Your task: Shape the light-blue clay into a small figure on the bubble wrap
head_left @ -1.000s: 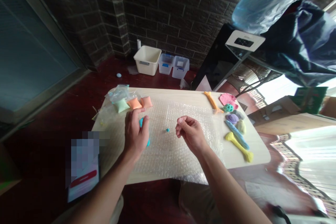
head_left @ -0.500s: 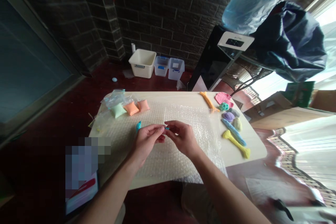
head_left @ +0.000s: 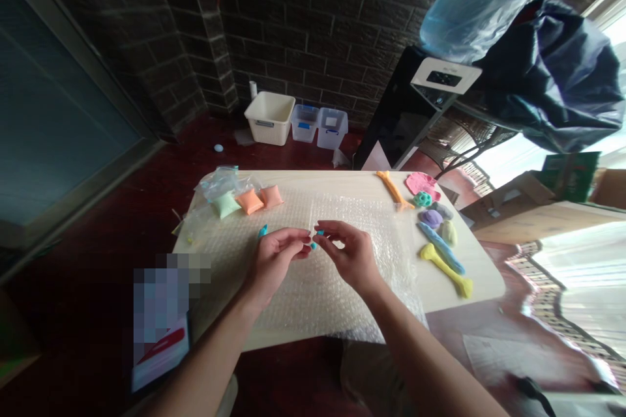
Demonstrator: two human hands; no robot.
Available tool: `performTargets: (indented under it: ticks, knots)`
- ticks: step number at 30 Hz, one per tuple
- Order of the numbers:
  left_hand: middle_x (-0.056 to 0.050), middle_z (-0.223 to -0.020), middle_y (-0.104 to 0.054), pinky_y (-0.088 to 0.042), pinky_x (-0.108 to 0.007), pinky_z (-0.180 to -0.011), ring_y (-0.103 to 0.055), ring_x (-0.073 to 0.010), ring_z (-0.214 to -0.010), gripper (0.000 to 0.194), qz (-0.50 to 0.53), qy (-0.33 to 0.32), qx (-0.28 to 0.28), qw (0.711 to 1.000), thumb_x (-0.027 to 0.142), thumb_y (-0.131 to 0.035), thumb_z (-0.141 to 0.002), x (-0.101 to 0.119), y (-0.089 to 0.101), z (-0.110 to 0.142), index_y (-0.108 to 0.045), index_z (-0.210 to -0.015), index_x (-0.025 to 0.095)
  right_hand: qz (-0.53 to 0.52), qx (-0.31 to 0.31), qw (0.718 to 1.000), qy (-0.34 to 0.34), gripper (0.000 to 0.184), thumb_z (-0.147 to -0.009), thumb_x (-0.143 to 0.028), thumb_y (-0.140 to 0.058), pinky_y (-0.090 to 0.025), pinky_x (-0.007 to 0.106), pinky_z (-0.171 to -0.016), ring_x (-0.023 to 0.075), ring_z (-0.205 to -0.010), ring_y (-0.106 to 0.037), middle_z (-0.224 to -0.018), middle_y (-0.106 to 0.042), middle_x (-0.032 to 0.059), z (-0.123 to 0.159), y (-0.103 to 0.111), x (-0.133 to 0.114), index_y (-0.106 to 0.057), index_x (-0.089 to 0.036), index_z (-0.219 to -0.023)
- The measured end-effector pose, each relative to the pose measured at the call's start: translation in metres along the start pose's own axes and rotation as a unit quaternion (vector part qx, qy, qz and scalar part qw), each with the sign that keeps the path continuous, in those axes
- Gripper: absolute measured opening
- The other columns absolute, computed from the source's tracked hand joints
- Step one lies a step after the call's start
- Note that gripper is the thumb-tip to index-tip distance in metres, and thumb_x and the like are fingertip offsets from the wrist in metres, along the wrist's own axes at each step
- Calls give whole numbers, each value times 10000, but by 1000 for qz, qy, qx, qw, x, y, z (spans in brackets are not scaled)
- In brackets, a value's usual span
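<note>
Over the bubble wrap (head_left: 293,300) on the table, my left hand (head_left: 280,253) and my right hand (head_left: 349,253) face each other, fingertips slightly apart. A small teal piece of modelling clay (head_left: 320,232) is pinched in my right fingers. Just below the fingertips shows a small teal clay ball (head_left: 313,246); whether it lies on the wrap or touches a finger, I cannot tell. My left fingers are extended with a gap to the thumb and seem to hold nothing. Behind my left hand is another teal lump (head_left: 263,230), partly hidden.
At the table's back left lie a green clay packet (head_left: 225,204), an orange packet (head_left: 250,201) and a peach packet (head_left: 271,195). Shaped clay pieces line the right side, including a yellow bone (head_left: 447,270), a blue stick (head_left: 441,247) and an orange bone (head_left: 394,189).
My hands have parted slightly at the fingertips. Two teal bits now show between them where only a sliver showed before. The view has shifted a little.
</note>
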State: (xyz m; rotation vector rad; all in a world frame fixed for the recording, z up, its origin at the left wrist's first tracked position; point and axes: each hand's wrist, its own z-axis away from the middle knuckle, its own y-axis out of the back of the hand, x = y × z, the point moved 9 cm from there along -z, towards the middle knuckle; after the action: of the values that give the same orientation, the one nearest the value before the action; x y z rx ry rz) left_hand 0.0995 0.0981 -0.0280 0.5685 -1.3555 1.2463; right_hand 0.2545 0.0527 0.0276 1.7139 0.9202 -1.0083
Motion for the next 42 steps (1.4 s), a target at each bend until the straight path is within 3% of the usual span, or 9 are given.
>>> performTargets:
  ticks: [5, 12, 18, 24, 33, 42]
  knots:
    - [-76, -914, -805, -597, -329, -773, -741, -207, -807, 184, -102, -63, -30, 992, 179, -672, -785, 11, -5, 4, -800, -916, 161, 47, -60, 995, 68, 161, -951, -279, -749, -642, 354, -736, 228, -818, -795, -990, -838, 90, 1, -6, -16, -822, -210, -1078]
    - [-73, -947, -789, -595, -349, -825, -745, -221, -869, 249, -230, -137, -40, 963, 160, -605, -862, 8, -3, 6, -783, -1034, 184, 115, -70, 982, 131, 106, -968, -213, -716, -594, 300, -678, 188, -736, -754, -886, -808, 63, 5, -8, -29, -804, -191, -1024]
    - [-97, -1029, -798, -601, -366, -823, -744, -234, -895, 295, -186, -100, -57, 976, 175, -613, -868, 4, -8, 7, -788, -1106, 164, 159, -58, 974, 153, 109, -978, -175, -668, -562, 280, -628, 181, -698, -744, -823, -782, 51, 9, -9, -29, -763, -184, -926]
    - [-111, -1112, -796, -593, -353, -817, -741, -230, -913, 304, -123, -58, -65, 989, 192, -631, -852, 7, -12, 8, -785, -1112, 156, 109, -47, 988, 99, 81, -961, -193, -674, -588, 259, -614, 171, -691, -754, -811, -772, 39, 6, -6, -19, -729, -194, -902]
    - [-106, -1047, -805, -602, -353, -796, -738, -225, -885, 259, -48, -19, -53, 997, 198, -648, -801, 12, -13, 9, -802, -1003, 144, 39, -35, 998, 40, 80, -939, -245, -715, -655, 304, -675, 207, -757, -804, -883, -823, 48, 5, -6, -5, -775, -213, -982]
    - [-97, -1007, -802, -593, -341, -783, -732, -214, -867, 230, -65, -40, -56, 995, 209, -648, -819, 17, -15, 11, -793, -987, 150, 18, -35, 999, 12, 84, -938, -277, -735, -653, 337, -703, 216, -769, -804, -869, -822, 55, 6, -5, -3, -779, -206, -946]
